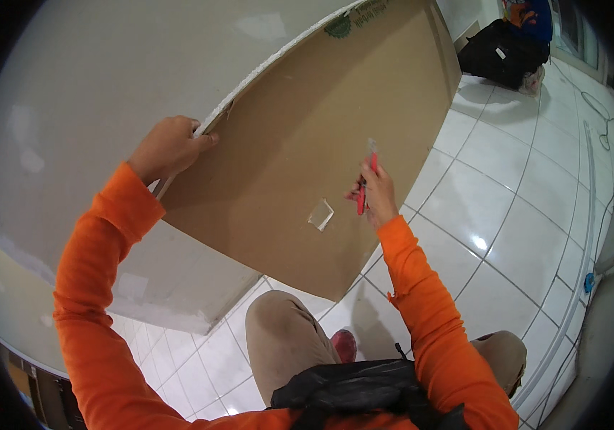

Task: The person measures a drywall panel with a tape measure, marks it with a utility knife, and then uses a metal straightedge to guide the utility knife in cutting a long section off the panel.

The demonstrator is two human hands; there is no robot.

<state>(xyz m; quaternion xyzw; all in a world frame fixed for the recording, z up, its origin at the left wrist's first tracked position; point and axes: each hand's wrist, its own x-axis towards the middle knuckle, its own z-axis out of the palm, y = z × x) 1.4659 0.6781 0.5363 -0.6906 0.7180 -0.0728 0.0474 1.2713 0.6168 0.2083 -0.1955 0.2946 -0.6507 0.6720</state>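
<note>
A large gypsum board (pixel 278 172), its brown paper face toward me, leans beside the pale wall. Its top edge (pixel 264 68) is rough and white. My left hand (pixel 170 148) grips that edge near the board's near end, fingers closed over it. My right hand (pixel 377 192) is closed round a red utility knife (pixel 362 201) in front of the brown face; the blade end points up and away, slightly blurred. Left of the knife, a small square hole (pixel 320 215) with a torn white rim shows in the board.
White glossy floor tiles (pixel 493 201) stretch to the right. A black bag (pixel 505 54) lies at the far right, past the board's far end. Along the right run a long pale strip (pixel 591 172) and loose cables (pixel 597 107). My bent knee (pixel 282 337) is close below the board.
</note>
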